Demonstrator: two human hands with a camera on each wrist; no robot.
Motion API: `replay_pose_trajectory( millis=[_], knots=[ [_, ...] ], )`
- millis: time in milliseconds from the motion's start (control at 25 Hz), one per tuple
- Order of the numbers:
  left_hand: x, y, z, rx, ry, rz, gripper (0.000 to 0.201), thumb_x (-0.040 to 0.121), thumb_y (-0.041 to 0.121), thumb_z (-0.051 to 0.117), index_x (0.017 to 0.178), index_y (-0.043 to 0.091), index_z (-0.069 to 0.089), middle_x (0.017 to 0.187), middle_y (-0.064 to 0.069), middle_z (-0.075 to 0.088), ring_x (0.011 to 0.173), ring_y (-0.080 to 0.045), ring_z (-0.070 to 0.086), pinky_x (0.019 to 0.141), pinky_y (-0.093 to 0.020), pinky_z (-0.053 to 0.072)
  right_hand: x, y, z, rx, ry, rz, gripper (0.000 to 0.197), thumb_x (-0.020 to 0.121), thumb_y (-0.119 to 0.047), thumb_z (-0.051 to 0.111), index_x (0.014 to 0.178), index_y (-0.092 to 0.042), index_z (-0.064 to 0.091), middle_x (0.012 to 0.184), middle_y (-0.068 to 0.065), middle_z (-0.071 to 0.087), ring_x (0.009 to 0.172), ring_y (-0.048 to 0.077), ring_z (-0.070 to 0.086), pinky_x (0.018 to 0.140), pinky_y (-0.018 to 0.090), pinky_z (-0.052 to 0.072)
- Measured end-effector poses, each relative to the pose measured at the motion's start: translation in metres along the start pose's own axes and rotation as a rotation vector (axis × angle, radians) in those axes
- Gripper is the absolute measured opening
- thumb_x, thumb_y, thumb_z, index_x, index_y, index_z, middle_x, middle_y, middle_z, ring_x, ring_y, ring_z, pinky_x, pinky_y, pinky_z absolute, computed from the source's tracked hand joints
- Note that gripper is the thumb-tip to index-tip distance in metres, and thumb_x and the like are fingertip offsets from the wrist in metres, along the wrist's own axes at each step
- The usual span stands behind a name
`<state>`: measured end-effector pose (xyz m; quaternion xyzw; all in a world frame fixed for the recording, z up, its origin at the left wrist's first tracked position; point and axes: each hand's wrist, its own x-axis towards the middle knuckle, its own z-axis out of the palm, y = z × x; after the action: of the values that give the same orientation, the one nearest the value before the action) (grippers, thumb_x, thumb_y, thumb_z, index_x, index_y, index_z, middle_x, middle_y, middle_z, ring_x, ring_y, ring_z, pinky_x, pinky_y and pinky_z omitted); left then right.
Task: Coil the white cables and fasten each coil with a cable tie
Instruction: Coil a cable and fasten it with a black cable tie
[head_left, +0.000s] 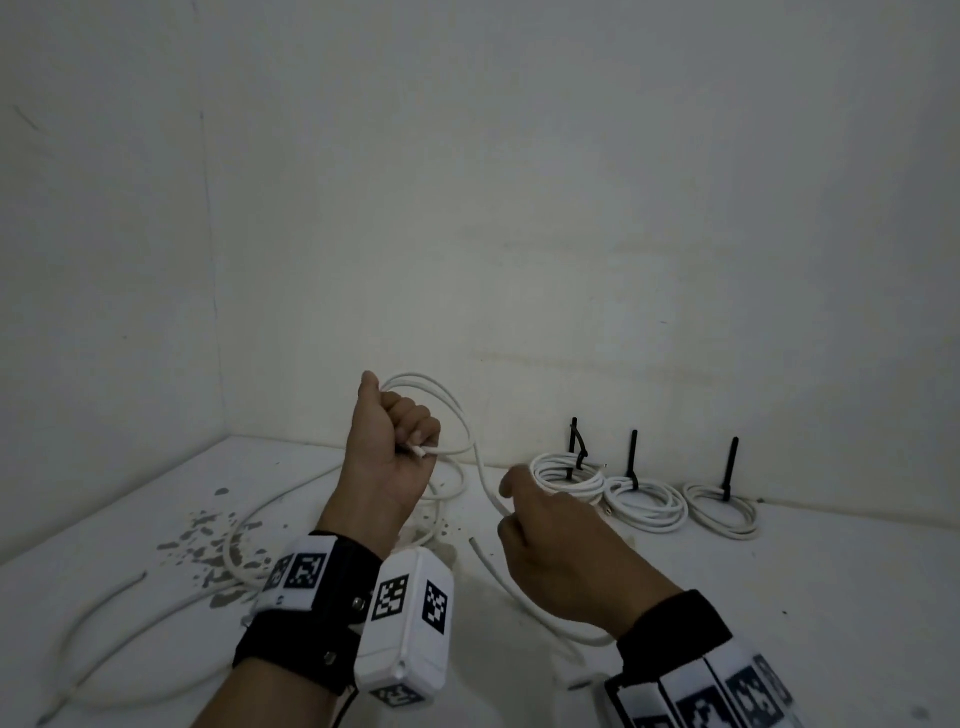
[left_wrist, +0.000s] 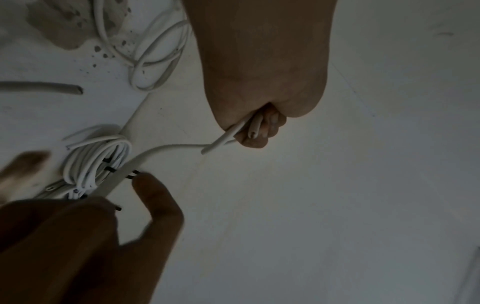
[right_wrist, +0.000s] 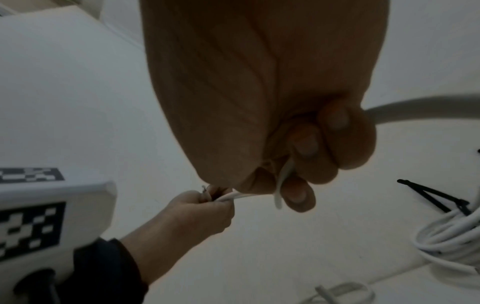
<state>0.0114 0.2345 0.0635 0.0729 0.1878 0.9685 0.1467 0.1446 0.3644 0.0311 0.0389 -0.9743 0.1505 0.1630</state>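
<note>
My left hand (head_left: 410, 431) is raised above the white table (head_left: 831, 582) as a fist and grips a small coil of white cable (head_left: 457, 410), with the cut end poking out by the fingers. From the coil, the cable runs down to my right hand (head_left: 519, 514), whose curled fingers hold it; the rest trails under that wrist. The left wrist view shows the left hand (left_wrist: 254, 127) clamping the strands of cable (left_wrist: 176, 146). In the right wrist view, the right hand (right_wrist: 298, 164) holds the cable (right_wrist: 233, 197) leading to the left hand (right_wrist: 202, 207).
Three tied coils (head_left: 569, 475) (head_left: 647, 506) (head_left: 722, 514) lie at the back right by the wall, each with a black cable tie (head_left: 632, 452) sticking up. Loose white cables (head_left: 104, 623) curve across the left of the table over dark stains (head_left: 208, 535). Walls close the left and back.
</note>
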Motion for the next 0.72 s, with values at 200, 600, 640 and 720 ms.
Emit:
replay_pose_trajectory(
  millis=[200,600,640,720],
  knots=[
    [-0.003,0.001,0.001,0.071,-0.003,0.004,0.056,0.103,0.042,0.042,0.053,0.023,0.024,0.041,0.007,0.016,0.033,-0.009,0.015,0.033,-0.019,0.02,-0.001,-0.002,-0.016,0.079,0.058,0.047,0.011,0.097,-0.023,0.05,0.097,-0.02,0.06,0.069,-0.01,0.053,0.07,0.018,0.059,0.065,0.032,0.046],
    [-0.002,0.002,0.001,0.186,-0.095,-0.085,0.063,0.104,0.04,0.037,0.045,0.024,0.025,0.036,0.007,0.015,0.028,-0.008,0.011,0.028,-0.018,0.013,-0.003,0.014,-0.033,0.483,0.034,0.238,0.026,0.1,-0.006,0.041,0.112,-0.017,0.061,0.088,0.003,0.069,0.055,0.001,0.055,0.047,0.012,0.039],
    [-0.005,0.002,0.002,0.192,-0.116,-0.113,0.063,0.104,0.041,0.037,0.045,0.024,0.025,0.037,0.008,0.014,0.03,-0.008,0.008,0.028,-0.018,0.012,-0.002,0.017,-0.03,0.54,0.057,0.276,0.022,0.099,-0.004,0.042,0.109,-0.014,0.059,0.09,0.003,0.071,0.06,0.006,0.058,0.048,0.014,0.042],
    [-0.013,-0.001,0.008,0.224,-0.189,-0.214,0.062,0.102,0.045,0.039,0.045,0.024,0.026,0.042,0.009,0.007,0.037,-0.009,0.002,0.03,-0.017,0.008,0.002,0.023,-0.025,0.657,0.192,0.372,0.017,0.097,-0.002,0.048,0.105,-0.012,0.06,0.087,-0.001,0.073,0.071,0.011,0.064,0.054,0.018,0.048]
  ],
)
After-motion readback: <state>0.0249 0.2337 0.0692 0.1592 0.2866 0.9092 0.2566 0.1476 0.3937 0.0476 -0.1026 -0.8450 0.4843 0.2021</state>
